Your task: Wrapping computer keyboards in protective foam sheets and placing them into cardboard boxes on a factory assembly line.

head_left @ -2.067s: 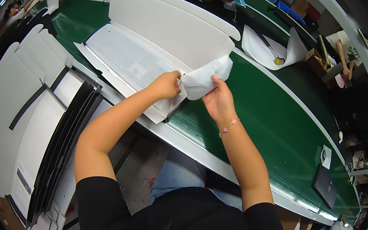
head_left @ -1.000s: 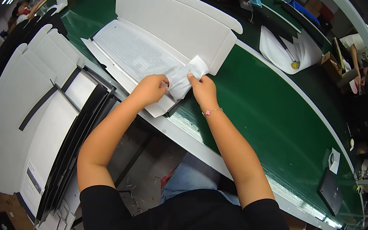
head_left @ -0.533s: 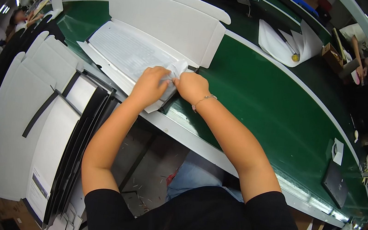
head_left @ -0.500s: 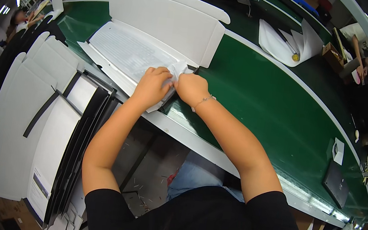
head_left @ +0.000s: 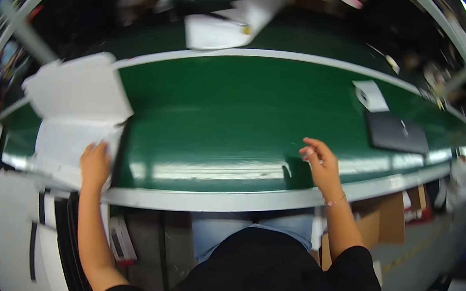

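My left hand (head_left: 95,165) rests at the right end of an open white carton (head_left: 78,90), on the whitish plastic wrapping (head_left: 59,143) inside it. Motion smears its fingers, so I cannot tell whether they grip the wrapping. The carton's lid stands up at the back. Over the green belt (head_left: 218,120) my right hand (head_left: 323,169) is raised, fingers bent and apart, with nothing in it. To its right lies a flat dark thing with rounded corners, like a closed laptop (head_left: 399,133). A folded white card (head_left: 371,96) lies just behind that.
Several open white cartons with black inserts (head_left: 16,229) stand at the lower left. A pale rail (head_left: 196,201) edges the belt nearest me. White sheets (head_left: 218,32) lie on the darker surface beyond. A brown cardboard box (head_left: 391,216) sits below the belt at right.
My view has swung right. My right hand has left the wrapping and moved far right over the belt, its fingers opening. My left hand remains at the carton.
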Available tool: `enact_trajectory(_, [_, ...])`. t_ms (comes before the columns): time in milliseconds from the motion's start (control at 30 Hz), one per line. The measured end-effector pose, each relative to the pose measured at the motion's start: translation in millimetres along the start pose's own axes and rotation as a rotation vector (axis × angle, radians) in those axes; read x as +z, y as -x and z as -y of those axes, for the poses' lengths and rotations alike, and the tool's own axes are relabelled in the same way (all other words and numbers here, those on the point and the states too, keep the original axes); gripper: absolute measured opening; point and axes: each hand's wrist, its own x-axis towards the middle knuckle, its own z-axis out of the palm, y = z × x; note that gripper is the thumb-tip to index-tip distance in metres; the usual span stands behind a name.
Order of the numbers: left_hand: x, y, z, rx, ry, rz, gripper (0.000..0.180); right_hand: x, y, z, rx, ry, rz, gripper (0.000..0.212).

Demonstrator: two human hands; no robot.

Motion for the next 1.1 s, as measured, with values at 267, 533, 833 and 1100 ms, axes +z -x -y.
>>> enact_trajectory(267, [-71,2,-214,0.393,0.231,-0.312,0.029,-180,131,-146,0.058,0.089,-0.970,0.011])
enact_trajectory(533, [-176,68,-475,1.315,1.680,0.470,0.051,-90,230,-364,0.523,0.340,-0.772,0.018])
enact_trajectory(833, [-154,47,-546,1.317,1.677,0.263,0.053,-85,198,-375,0.800,0.605,-0.510,0.028])
enact_trajectory(1100, [-101,-15,-538,1.200,1.617,0.122,0.055,-104,153,-380,1.104,0.642,-0.121,0.038])
